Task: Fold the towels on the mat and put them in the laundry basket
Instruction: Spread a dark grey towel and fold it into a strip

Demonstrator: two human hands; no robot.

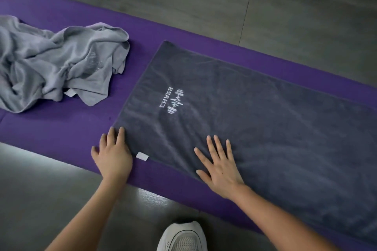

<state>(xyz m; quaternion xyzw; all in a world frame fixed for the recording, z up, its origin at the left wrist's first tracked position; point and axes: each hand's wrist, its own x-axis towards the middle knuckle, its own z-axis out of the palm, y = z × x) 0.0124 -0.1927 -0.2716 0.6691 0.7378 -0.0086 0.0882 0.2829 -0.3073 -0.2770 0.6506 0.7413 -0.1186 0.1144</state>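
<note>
A dark grey towel [255,120] with a white logo lies spread flat on the purple mat [71,128], running off the right edge of the view. My left hand [113,154] rests with straight fingers on the towel's near left corner, beside a small white label [142,156]. Flat on the towel near its front edge lies my right hand [219,167], fingers spread. A light grey towel [55,69] sits crumpled on the mat to the left. No laundry basket is in view.
Grey tiled floor [265,6] surrounds the mat on the far and near sides. A white shoe [182,237] stands on the floor at the bottom edge, just in front of the mat.
</note>
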